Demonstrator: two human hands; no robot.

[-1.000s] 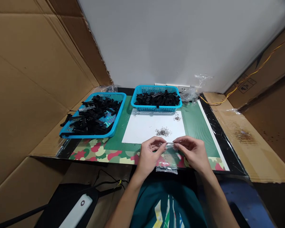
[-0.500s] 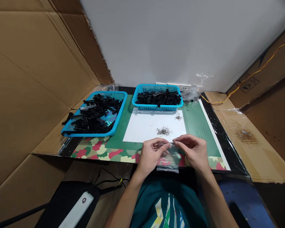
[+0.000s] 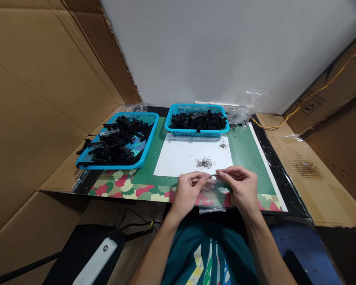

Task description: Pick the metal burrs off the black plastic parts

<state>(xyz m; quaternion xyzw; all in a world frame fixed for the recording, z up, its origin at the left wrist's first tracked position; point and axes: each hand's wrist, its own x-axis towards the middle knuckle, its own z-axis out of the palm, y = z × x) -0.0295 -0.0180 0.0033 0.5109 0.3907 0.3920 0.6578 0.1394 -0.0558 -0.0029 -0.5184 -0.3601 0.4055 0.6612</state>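
My left hand is closed in a pinch on a thin, dark metal rod-like piece. The fingertips of my right hand pinch the other end, so the piece lies level between both hands. What kind of piece it is, I cannot make out. Under the hands, a clear plastic bag hangs over the table's front edge. Just beyond the fingers, a pile of tiny bent wire pieces lies on a white sheet. A smaller pile sits farther back on the right.
Two blue baskets, one at the left and one at the back, hold many black plastic parts. Crumpled clear plastic lies by the wall. Cardboard walls in the left side; a green mat covers the table.
The plastic bag's lower edge has shifted slightly right. Both hands stay close together with small finger shifts, still pinching the thin metal piece.
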